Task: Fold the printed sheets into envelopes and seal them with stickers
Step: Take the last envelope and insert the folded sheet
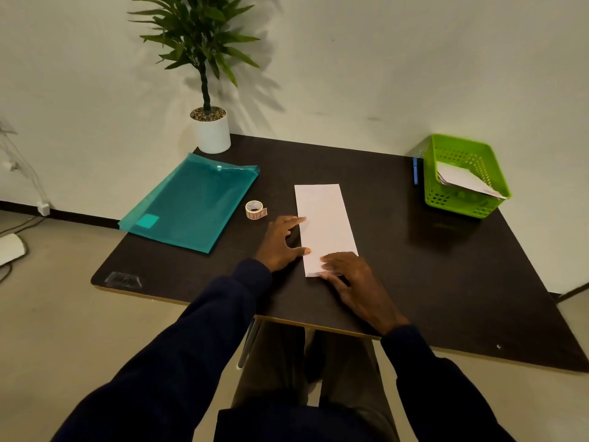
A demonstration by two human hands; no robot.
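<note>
Paper first: a long, narrow white sheet [325, 221] lies flat at the centre of the frame on the dark table [430, 266], running from the middle toward the lower centre. Its near end looks doubled over, though the layers are hard to make out. The right hand [353, 279] lies over that near end with straight fingers pressing down on it. The left hand [280, 244] is flat on the table with fingers spread, their tips touching the sheet's left edge.

Bare tabletop lies to the right of the sheet and beyond its far end. The table's near edge crosses just below the wrists.

A small sticker roll [254, 209] stands just left of the sheet, near the left fingertips. Further left lies a teal plastic folder [194, 202], its lower left corner reaching the table's edge. A potted plant [212, 132] stands at the table's upper left corner against the wall. At the upper right, a green basket [462, 205] holds folded papers [462, 178], with a blue pen [415, 170] just beside its left wall.
</note>
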